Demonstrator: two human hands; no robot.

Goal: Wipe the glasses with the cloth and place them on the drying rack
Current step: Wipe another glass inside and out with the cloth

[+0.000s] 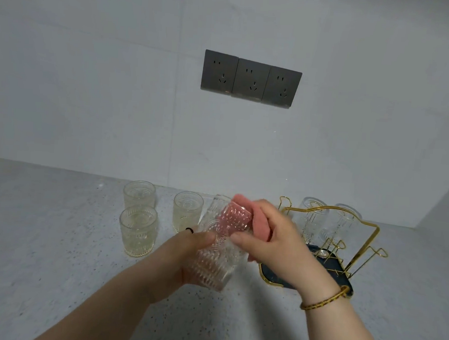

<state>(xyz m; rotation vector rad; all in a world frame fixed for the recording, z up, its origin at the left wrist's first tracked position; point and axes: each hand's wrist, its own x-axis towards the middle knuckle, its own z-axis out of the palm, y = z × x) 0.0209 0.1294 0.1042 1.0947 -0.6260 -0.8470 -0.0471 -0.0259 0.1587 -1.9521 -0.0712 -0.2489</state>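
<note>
Three upright glasses [187, 212] cluster on the left rear of the table [40, 236], and the drying rack [331, 266] blocks the right, its two rear pegs taken by inverted glasses [311, 218] while its front pegs [338, 244] stand free. The left grip [182, 257] holding a tilted glass [211, 264] and the right grip [274, 237] holding the cloth [240, 199] fill the gap between; bare table lies far left and near.
</note>
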